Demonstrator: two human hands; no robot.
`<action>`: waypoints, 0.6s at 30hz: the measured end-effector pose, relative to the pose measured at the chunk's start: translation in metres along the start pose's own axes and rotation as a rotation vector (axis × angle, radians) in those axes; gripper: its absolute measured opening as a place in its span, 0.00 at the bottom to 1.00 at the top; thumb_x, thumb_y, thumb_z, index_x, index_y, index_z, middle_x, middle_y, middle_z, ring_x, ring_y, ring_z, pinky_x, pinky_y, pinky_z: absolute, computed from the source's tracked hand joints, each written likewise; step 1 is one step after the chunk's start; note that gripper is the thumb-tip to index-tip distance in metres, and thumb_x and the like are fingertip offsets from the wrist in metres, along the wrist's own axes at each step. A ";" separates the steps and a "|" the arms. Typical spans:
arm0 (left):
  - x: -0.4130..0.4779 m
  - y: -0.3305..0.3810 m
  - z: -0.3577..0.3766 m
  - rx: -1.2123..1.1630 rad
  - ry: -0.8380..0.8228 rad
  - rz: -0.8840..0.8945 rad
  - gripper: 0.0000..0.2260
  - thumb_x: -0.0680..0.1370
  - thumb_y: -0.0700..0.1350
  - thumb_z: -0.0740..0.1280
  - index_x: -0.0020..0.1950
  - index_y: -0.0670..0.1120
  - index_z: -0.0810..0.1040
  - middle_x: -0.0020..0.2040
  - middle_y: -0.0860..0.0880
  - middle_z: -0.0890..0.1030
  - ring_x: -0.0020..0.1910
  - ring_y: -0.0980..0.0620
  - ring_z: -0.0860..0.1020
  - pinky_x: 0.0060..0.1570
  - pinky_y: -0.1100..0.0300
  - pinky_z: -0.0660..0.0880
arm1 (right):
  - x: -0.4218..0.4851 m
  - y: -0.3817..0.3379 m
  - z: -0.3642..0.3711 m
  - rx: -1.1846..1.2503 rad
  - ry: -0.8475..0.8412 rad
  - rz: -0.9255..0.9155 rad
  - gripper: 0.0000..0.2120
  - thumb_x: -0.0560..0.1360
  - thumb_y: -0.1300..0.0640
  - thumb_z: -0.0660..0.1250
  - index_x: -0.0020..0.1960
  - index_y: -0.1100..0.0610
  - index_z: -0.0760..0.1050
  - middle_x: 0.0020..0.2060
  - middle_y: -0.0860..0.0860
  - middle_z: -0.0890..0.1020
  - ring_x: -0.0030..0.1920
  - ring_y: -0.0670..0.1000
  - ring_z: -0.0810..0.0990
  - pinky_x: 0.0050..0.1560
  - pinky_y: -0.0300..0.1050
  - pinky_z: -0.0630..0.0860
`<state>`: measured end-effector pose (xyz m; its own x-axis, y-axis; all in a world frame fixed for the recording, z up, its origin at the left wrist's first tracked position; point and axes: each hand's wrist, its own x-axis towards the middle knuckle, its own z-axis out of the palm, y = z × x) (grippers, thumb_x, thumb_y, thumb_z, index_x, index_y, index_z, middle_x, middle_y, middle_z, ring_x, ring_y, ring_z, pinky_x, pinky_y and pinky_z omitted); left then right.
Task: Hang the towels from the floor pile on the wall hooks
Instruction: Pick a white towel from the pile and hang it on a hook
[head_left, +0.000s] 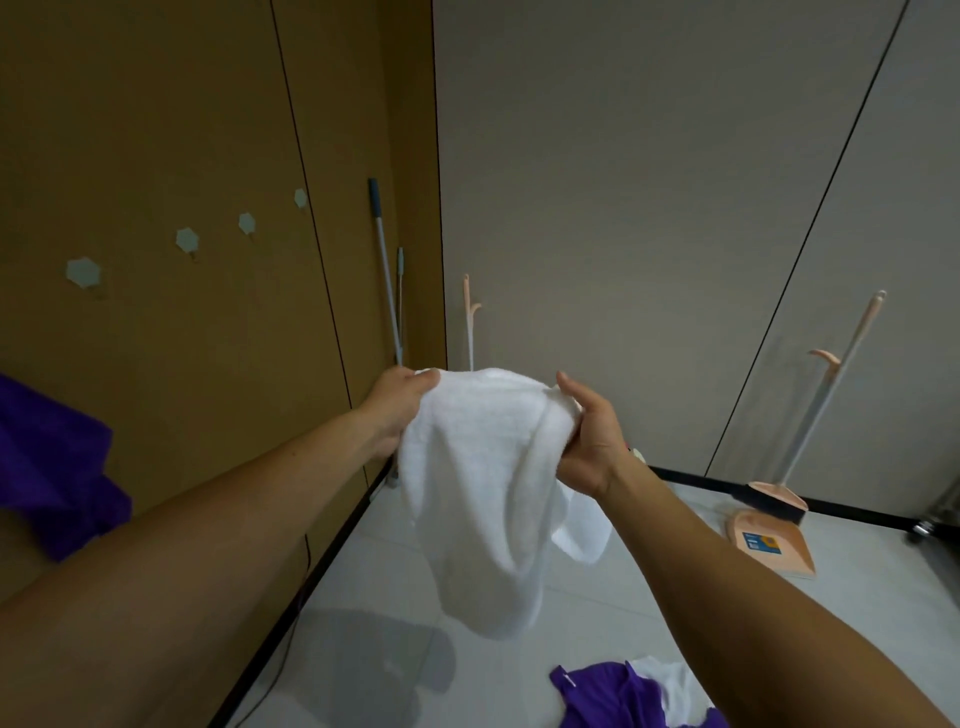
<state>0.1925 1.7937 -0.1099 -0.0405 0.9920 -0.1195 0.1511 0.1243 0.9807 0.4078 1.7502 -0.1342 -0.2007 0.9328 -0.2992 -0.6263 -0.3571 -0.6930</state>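
Progress looks early: left hand and right hand each clutch a white towel held above the floor, one purple towel seemingly hung, four hooks bare, pile remaining.

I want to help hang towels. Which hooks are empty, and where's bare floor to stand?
Four hooks on the brown wall are bare. A purple towel hangs at the left edge. Bare floor lies between the white towel and dustpan. The pile crowds the bottom.
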 end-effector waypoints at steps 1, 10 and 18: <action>0.002 0.000 -0.003 -0.002 0.020 -0.020 0.15 0.80 0.48 0.63 0.62 0.41 0.73 0.48 0.46 0.78 0.45 0.48 0.77 0.41 0.57 0.74 | -0.001 -0.002 -0.002 0.010 0.033 -0.017 0.18 0.71 0.49 0.71 0.53 0.62 0.81 0.50 0.60 0.84 0.48 0.60 0.84 0.48 0.53 0.79; -0.008 0.002 -0.038 -0.205 -0.083 -0.215 0.09 0.78 0.43 0.61 0.53 0.39 0.76 0.52 0.40 0.77 0.50 0.42 0.77 0.54 0.49 0.72 | -0.007 -0.040 -0.043 -0.026 0.324 -0.157 0.07 0.76 0.58 0.65 0.42 0.60 0.75 0.26 0.53 0.82 0.29 0.52 0.81 0.38 0.49 0.75; -0.015 -0.002 -0.061 0.263 -0.177 -0.160 0.13 0.78 0.34 0.61 0.61 0.44 0.75 0.57 0.43 0.77 0.53 0.45 0.77 0.50 0.51 0.77 | -0.008 -0.057 -0.053 -0.178 0.391 -0.228 0.07 0.73 0.59 0.70 0.47 0.63 0.76 0.42 0.58 0.80 0.38 0.54 0.79 0.33 0.47 0.76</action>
<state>0.1329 1.7774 -0.1007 0.0838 0.9451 -0.3158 0.4067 0.2569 0.8767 0.4853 1.7605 -0.1275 0.2457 0.9125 -0.3272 -0.4763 -0.1803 -0.8606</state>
